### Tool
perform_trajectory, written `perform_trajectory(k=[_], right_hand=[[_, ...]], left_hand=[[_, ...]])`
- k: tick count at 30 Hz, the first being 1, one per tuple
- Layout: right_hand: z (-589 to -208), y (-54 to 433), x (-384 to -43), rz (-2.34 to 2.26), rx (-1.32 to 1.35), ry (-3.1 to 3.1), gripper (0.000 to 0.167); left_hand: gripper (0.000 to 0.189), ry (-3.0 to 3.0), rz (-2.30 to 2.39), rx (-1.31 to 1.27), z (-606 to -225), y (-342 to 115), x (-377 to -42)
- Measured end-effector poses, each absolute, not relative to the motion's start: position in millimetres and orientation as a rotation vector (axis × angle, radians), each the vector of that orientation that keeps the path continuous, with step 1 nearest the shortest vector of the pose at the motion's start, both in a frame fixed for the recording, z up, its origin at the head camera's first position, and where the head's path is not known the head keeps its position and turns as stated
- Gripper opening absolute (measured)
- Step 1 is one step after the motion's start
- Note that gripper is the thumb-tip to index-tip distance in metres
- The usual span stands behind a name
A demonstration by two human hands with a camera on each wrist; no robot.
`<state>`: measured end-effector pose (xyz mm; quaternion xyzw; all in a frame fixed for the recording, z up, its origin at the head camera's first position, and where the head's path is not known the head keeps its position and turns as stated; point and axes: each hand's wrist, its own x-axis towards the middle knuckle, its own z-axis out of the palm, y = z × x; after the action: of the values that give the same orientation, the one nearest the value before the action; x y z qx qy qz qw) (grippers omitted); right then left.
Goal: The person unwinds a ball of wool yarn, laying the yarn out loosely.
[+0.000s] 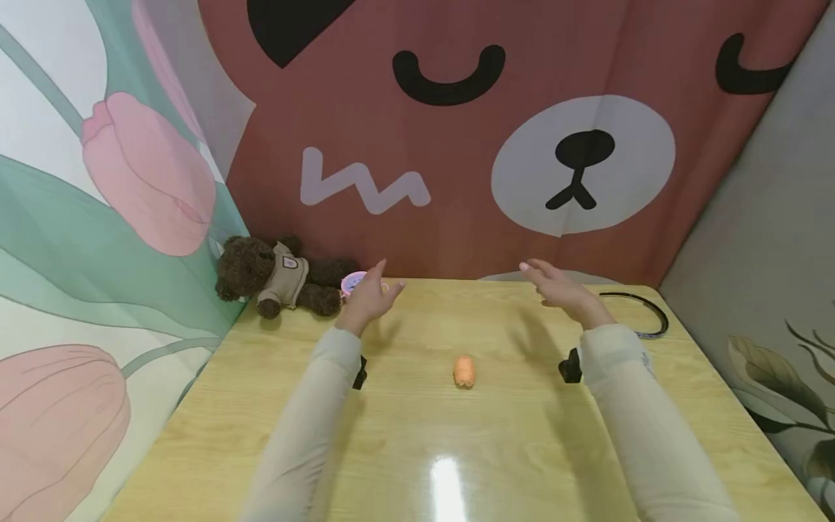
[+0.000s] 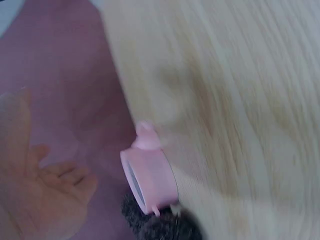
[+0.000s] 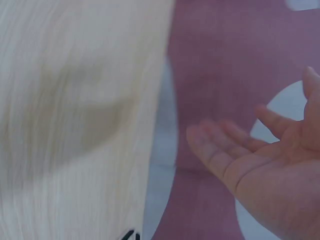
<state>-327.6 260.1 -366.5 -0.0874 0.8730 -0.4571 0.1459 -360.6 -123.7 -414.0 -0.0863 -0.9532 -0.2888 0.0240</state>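
Observation:
My left hand [image 1: 372,296] is held over the back of the table with fingers loosely extended and nothing in it. Behind it, partly covered in the head view, stands a small pink round case [image 2: 152,175] with a knob on top and short feet, like a little alarm clock. Opposite, my right hand [image 1: 564,291] hovers above the table, palm turned inward, also holding nothing. On the tabletop between the two forearms lies a short orange, carrot-like piece [image 1: 464,371].
A brown teddy bear [image 1: 283,275] in a beige shirt lies at the back left, its legs towards the pink case. A thin black curved band [image 1: 659,312] rests at the back right. Printed curtains [image 1: 457,138] hang behind the wooden table [image 1: 404,449].

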Motion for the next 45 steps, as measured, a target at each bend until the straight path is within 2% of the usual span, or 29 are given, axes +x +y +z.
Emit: perform_trajectory(k=[4, 9, 19, 24, 35, 40, 45], right_hand=[[-368, 253, -323, -1.413, -0.259, 2.392, 0.072], [-381, 240, -311, -1.353, -0.278, 2.381, 0.065], [-416, 216, -294, -1.331, -0.216, 2.308, 0.055], [-431, 206, -288, -1.318, -0.206, 2.285, 0.043], [-450, 185, -276, -1.294, -0.222, 2.302, 0.021], [-452, 179, -273, -1.326, -0.256, 2.284, 0.021], [-447, 181, -275, -1.386, -0.344, 2.339, 0.019]], left_hand=[[0.069, -2.955, -1.274, -0.289, -413, -132, -350], [0.061, -2.997, -1.764, -0.309, -412, -129, -332], [0.063, -3.061, -1.983, -0.434, -427, -87, -307], [0.062, -3.139, -1.876, -0.549, -435, -73, -296], [0.074, -3.246, -1.255, -0.811, -455, -39, -281], [0.064, -3.213, -0.972, -0.904, -461, -27, -275], [0.054, -3.04, -0.954, -0.859, -456, -23, -279]])
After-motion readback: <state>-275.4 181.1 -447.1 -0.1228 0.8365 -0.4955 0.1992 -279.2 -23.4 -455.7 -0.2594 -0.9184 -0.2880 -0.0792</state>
